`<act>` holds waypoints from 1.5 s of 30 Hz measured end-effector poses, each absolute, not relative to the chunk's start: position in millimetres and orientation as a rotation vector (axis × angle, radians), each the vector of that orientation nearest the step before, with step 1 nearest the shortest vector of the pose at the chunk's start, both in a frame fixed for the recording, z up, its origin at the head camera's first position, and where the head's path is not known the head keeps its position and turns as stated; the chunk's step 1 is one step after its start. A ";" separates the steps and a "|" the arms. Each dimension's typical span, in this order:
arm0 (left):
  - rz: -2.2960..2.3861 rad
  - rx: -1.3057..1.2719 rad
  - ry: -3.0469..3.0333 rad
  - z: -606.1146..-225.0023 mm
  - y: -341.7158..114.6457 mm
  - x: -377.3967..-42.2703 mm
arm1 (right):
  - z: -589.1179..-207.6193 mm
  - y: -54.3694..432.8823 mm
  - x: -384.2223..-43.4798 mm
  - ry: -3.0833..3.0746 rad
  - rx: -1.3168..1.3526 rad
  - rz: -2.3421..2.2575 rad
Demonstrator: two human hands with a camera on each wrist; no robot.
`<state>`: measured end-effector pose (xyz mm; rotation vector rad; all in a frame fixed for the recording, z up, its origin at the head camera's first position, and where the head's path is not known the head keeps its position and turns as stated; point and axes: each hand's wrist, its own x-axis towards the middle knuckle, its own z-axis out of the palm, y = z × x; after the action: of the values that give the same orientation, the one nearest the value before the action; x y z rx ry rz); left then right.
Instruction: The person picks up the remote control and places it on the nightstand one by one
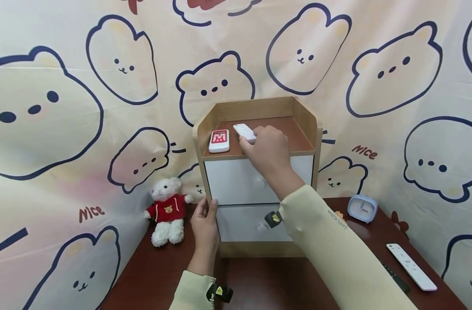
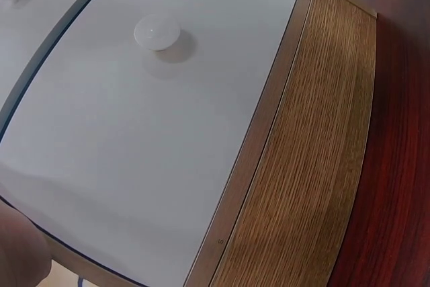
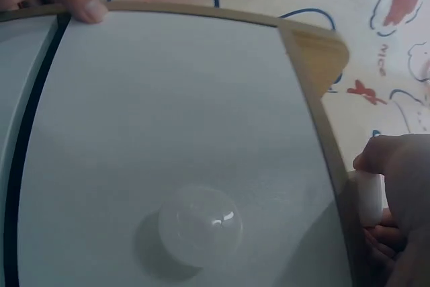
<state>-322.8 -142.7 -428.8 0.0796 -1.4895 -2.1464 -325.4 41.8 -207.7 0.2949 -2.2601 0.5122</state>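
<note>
My right hand (image 1: 272,150) holds the near end of a small white remote control (image 1: 242,131) over the top shelf of a wooden drawer cabinet (image 1: 255,249). In the right wrist view, that remote's pale edge (image 3: 369,198) shows between thumb and fingers. My left hand (image 1: 205,228) grips the cabinet's left side edge, thumb on the front and fingers along the side. Left of the remote, a white device with a red face (image 1: 219,141) lies on the shelf. Both white drawers (image 1: 236,221) are closed, each with a round knob (image 2: 157,32).
A white plush toy in a red hoodie (image 1: 168,211) sits left of the cabinet. To the right are a pale blue clock (image 1: 362,208), a long white remote control (image 1: 411,267) and a dark object (image 1: 394,277) partly behind my sleeve. Patterned cloth (image 1: 220,38) hangs behind.
</note>
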 end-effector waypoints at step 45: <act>-2.116 0.084 -1.487 -431.9 -138.8 -324.5 | -287.8 61.2 -303.7 -1.804 0.711 0.771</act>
<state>-324.5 -138.8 -431.9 0.0841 -1.4870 -2.1158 -303.7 61.2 -287.8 0.7115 -1.8039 0.7713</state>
